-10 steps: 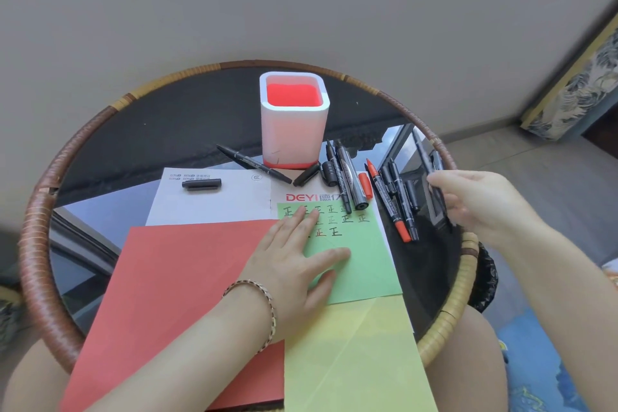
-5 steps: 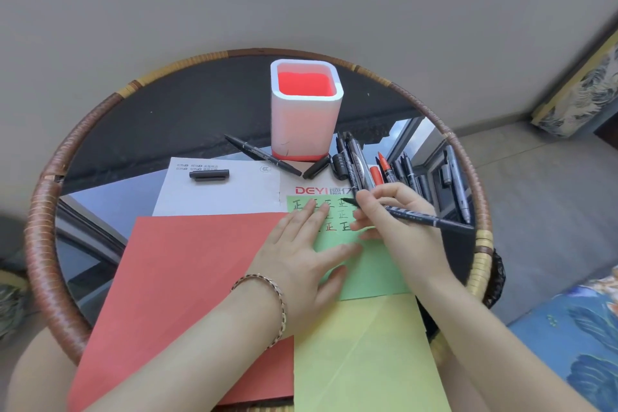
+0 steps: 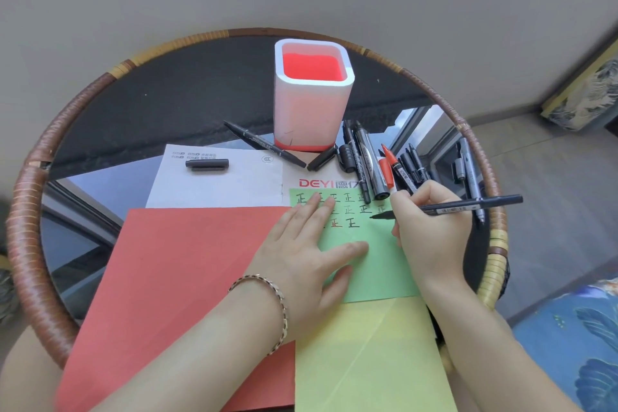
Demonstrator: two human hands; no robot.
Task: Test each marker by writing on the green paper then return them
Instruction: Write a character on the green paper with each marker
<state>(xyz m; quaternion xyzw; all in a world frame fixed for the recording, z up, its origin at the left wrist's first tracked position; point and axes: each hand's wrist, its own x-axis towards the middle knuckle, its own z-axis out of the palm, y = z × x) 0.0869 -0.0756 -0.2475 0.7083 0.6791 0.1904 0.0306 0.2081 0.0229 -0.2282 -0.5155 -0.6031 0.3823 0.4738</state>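
The green paper lies on the round table, marked with rows of written characters near its top edge. My left hand presses flat on its left part, fingers spread. My right hand grips a black marker, its tip touching the green paper right of the lowest row of characters. Several more markers, black and red, lie loose behind the paper beside a white pen holder with a red inside.
A red sheet and a yellow-green sheet overlap at the front. A white box lid carries a black cap; another black marker lies nearby. The table's woven rim rings the glass top.
My right hand came from the marker pile at the right with a black marker and brought its tip onto the green paper. My left hand stayed pressed on the paper.
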